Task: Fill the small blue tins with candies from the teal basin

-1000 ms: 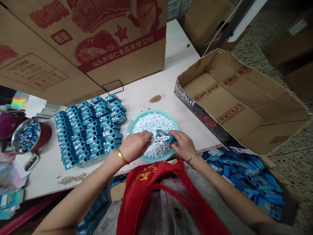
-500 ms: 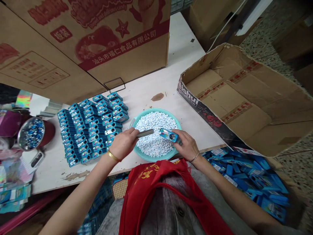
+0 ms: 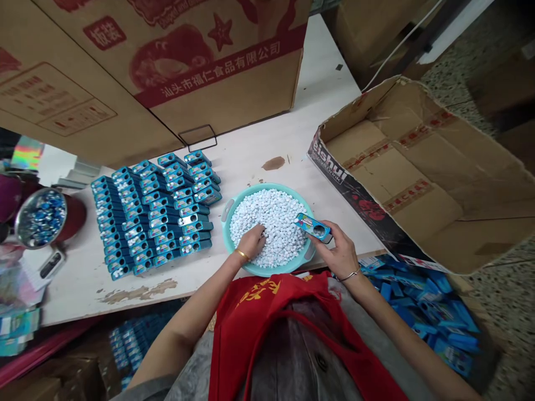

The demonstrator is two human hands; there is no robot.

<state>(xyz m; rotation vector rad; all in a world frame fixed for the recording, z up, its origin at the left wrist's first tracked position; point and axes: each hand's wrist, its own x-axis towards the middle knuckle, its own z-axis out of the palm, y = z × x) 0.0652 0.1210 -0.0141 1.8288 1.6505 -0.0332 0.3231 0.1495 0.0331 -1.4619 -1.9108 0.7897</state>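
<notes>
A round turquoise basin [image 3: 226,236] stands on the table in front of me, filled with small white and pale-blue candies [image 3: 281,211]. My left hand [image 3: 251,243] is down at the candies, its fingers closed round a narrow grey metal scoop, now almost wholly hidden by the hand and the candies. Over the basin's right rim, my right hand [image 3: 339,249] grips a blue candy box [image 3: 310,225], tilted, with a dark round hole showing in its top face.
Rows of similar blue boxes [image 3: 156,214] stand left of the basin. Behind are large cartons [image 3: 234,94]; at right lies an open cardboard tray [image 3: 401,178], with a pile of blue boxes [image 3: 430,312] below. A metal bowl of shiny blue pieces [image 3: 44,217] sits far left.
My left hand has moved right and down into the candies, and the scoop has gone from sight. My right hand has shifted the box slightly right. The view has moved a little.
</notes>
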